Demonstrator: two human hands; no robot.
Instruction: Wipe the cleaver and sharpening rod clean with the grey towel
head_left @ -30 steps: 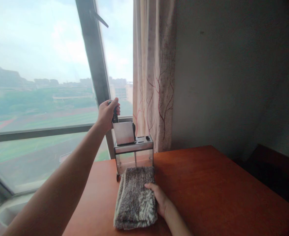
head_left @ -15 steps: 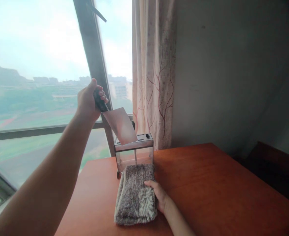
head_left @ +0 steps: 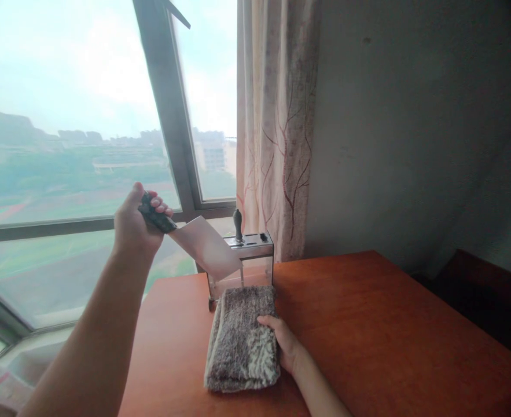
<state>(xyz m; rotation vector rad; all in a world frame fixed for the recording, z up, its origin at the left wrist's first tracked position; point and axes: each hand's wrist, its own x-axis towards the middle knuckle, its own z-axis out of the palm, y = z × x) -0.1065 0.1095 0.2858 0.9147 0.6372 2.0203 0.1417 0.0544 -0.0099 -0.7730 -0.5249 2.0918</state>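
My left hand [head_left: 137,223] is wrapped round the dark handle of a cleaver [head_left: 207,249], raised at the left in front of the window. Its broad blade slants down to the right and hides part of a knife block [head_left: 257,269] with clear sides and a metal top. Another dark handle sticks up from a slot in that block. My right hand [head_left: 283,341] grips the right edge of a folded grey-brown towel [head_left: 242,341], thumb on top and the other fingers hidden beneath. The towel is in front of the block.
A reddish-brown wooden table [head_left: 359,324] stretches under the block and off to the right. Behind it hang a patterned curtain [head_left: 276,145] and a dark wall. A large framed window [head_left: 164,92] lies on the left, close to my left arm.
My left hand has come down and to the left with the cleaver, its blade moving off the block's top and uncovering the other handle. My right hand still grips the towel.
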